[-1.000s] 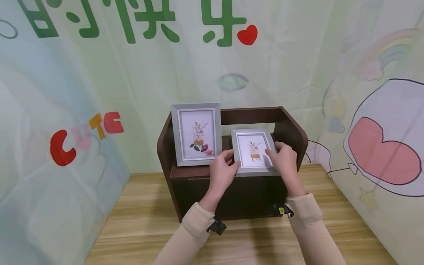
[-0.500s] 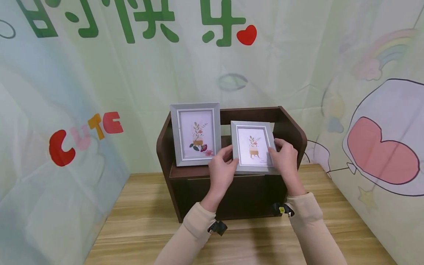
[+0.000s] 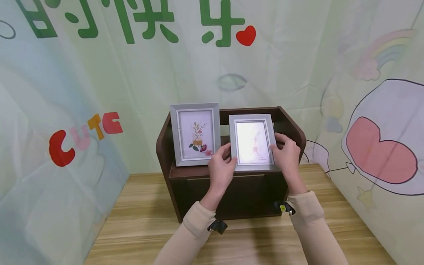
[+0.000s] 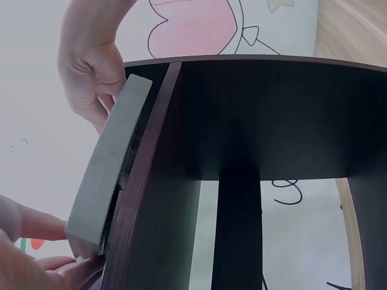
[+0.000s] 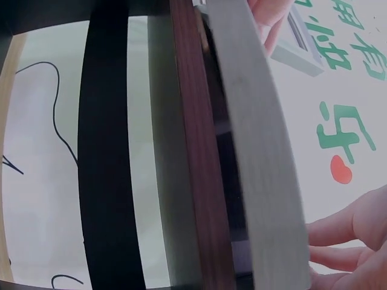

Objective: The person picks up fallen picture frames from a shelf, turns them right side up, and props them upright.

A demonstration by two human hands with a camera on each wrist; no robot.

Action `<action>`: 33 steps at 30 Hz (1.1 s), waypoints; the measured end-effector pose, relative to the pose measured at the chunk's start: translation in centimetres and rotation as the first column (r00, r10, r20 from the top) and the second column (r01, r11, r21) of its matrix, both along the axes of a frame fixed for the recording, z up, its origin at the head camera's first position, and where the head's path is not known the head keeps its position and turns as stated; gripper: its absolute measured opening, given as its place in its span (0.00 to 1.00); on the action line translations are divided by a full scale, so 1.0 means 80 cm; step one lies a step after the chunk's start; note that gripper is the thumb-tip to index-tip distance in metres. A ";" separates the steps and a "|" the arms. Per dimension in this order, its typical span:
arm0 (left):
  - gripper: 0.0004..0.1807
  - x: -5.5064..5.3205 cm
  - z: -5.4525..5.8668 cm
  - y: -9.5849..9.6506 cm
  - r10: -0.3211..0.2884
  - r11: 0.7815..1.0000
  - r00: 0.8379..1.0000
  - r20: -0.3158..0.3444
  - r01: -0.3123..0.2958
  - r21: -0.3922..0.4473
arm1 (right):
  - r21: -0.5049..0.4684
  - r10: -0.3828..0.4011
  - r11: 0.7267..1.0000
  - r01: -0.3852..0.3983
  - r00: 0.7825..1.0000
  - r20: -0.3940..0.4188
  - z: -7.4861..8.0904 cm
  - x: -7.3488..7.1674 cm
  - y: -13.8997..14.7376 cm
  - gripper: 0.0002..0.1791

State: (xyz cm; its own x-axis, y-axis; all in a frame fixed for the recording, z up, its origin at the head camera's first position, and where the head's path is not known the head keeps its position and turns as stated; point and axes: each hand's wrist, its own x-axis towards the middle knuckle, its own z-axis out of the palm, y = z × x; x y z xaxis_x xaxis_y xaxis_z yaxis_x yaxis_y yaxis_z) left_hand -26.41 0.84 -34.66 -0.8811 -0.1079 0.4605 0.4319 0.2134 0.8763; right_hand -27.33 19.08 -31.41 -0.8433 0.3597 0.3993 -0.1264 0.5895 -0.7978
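Note:
A silver-grey picture frame [image 3: 253, 143] leans back on the upper shelf of a dark brown wooden rack [image 3: 228, 198], with bright glare across its glass. My left hand [image 3: 222, 167] pinches its lower left edge between thumb and fingers, while my right hand [image 3: 286, 152] grips the right edge. In the left wrist view, the frame's grey bottom edge [image 4: 109, 163] sits close along the shelf board [image 4: 145, 157]. Left of it, a larger silver-grey picture frame [image 3: 195, 134] with a flower print stands upright on the same shelf.
The rack stands on a light wood-grain tabletop [image 3: 145, 209]. Behind and to the sides hangs a pale printed cloth [image 3: 281, 66] with green characters and a red heart [image 3: 246, 35]. The rack's right side panel [image 3: 291, 129] rises just beyond my right hand.
The smaller picture frame has tilted up from lying well back to more upright, its top edge rising. Both hands keep hold of it; the larger frame has stayed put.

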 end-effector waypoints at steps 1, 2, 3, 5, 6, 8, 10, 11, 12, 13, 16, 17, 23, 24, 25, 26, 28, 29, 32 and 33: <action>0.24 0.000 0.000 0.000 -0.003 1.000 1.000 0.006 0.003 0.005 | -0.008 -0.001 1.000 0.001 1.000 -0.011 0.000 0.000 0.000 0.21; 0.24 -0.001 0.000 0.001 -0.006 1.000 1.000 0.013 0.006 0.011 | -0.016 -0.003 1.000 0.003 1.000 -0.021 0.001 0.000 0.000 0.21; 0.24 -0.001 0.000 0.001 -0.008 1.000 1.000 0.020 0.008 0.014 | -0.023 -0.006 1.000 0.005 0.999 -0.031 0.002 0.000 0.001 0.21; 0.25 -0.001 0.001 0.002 -0.007 1.000 1.000 0.026 0.006 0.016 | -0.033 -0.010 0.999 0.009 0.999 -0.043 0.003 0.000 0.001 0.21; 0.25 -0.002 0.002 0.002 -0.008 1.000 1.000 0.023 0.007 0.018 | -0.038 -0.011 0.999 0.009 0.999 -0.046 0.003 -0.001 0.001 0.21; 0.26 -0.003 0.005 0.002 -0.007 1.000 1.000 0.017 0.007 0.015 | -0.043 -0.009 0.999 0.006 0.999 -0.051 0.003 -0.001 0.001 0.21; 0.26 -0.004 0.008 0.001 -0.004 1.000 1.000 0.004 0.004 0.007 | -0.048 -0.005 0.999 0.002 0.999 -0.054 0.002 -0.002 0.002 0.22; 0.26 -0.005 0.008 0.001 -0.005 1.000 1.000 -0.002 0.005 0.004 | -0.051 -0.001 0.999 -0.002 0.998 -0.055 0.002 -0.002 0.002 0.22; 0.26 -0.005 0.009 0.001 -0.005 1.000 1.000 -0.006 0.005 0.001 | -0.057 0.003 0.998 -0.006 0.998 -0.058 0.001 -0.002 0.002 0.22; 0.27 -0.006 0.010 0.000 -0.003 1.000 1.000 -0.008 0.003 -0.004 | -0.062 0.009 0.998 -0.013 0.998 -0.062 0.001 -0.002 0.002 0.23; 0.27 -0.008 0.012 0.000 0.005 1.000 1.000 -0.011 -0.005 -0.013 | -0.078 0.031 0.996 -0.038 0.996 -0.083 -0.001 -0.003 0.003 0.23; 0.27 -0.008 0.012 0.000 0.010 1.000 1.000 -0.011 -0.010 -0.016 | -0.083 0.038 0.995 -0.046 0.995 -0.092 -0.001 -0.004 0.003 0.24; 0.27 -0.013 0.012 -0.001 0.030 0.999 0.999 -0.018 -0.031 -0.024 | -0.095 0.048 0.994 -0.063 0.988 -0.147 -0.004 -0.007 0.003 0.24; 0.27 -0.014 0.011 -0.001 0.030 0.999 0.999 -0.020 -0.031 -0.023 | -0.095 0.046 0.994 -0.061 0.987 -0.153 -0.004 -0.007 0.003 0.23; 0.27 -0.015 0.011 -0.001 0.030 0.999 0.999 -0.022 -0.031 -0.023 | -0.096 0.043 0.994 -0.059 0.986 -0.160 -0.004 -0.007 0.003 0.23; 0.27 -0.015 0.011 -0.001 0.031 0.999 0.999 -0.025 -0.031 -0.022 | -0.097 0.042 0.994 -0.058 0.985 -0.165 -0.005 -0.007 0.003 0.24; 0.26 -0.016 0.011 -0.001 0.032 0.999 0.999 -0.034 -0.033 -0.021 | -0.098 0.043 0.993 -0.061 0.983 -0.178 -0.005 -0.007 0.003 0.24; 0.26 -0.016 0.011 -0.001 0.033 0.999 0.999 -0.039 -0.034 -0.020 | -0.100 0.043 0.993 -0.063 0.981 -0.186 -0.006 -0.007 0.003 0.24; 0.26 -0.016 0.012 -0.001 0.036 0.999 0.998 -0.050 -0.037 -0.015 | -0.103 0.048 0.992 -0.071 0.976 -0.212 -0.006 -0.006 0.004 0.24; 0.26 -0.016 0.012 0.000 0.036 0.999 0.998 -0.053 -0.037 -0.014 | -0.103 0.049 0.992 -0.073 0.974 -0.221 -0.006 -0.006 0.004 0.24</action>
State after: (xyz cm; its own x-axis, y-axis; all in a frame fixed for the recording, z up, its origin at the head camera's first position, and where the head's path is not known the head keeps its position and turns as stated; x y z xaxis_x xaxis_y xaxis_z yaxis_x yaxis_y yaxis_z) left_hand -27.73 0.82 -33.70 -0.8512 -0.1322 0.5079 0.4689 0.2430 0.8491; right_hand -27.85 19.40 -31.92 -0.7622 0.3620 0.5367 -0.3374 0.4855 -0.8065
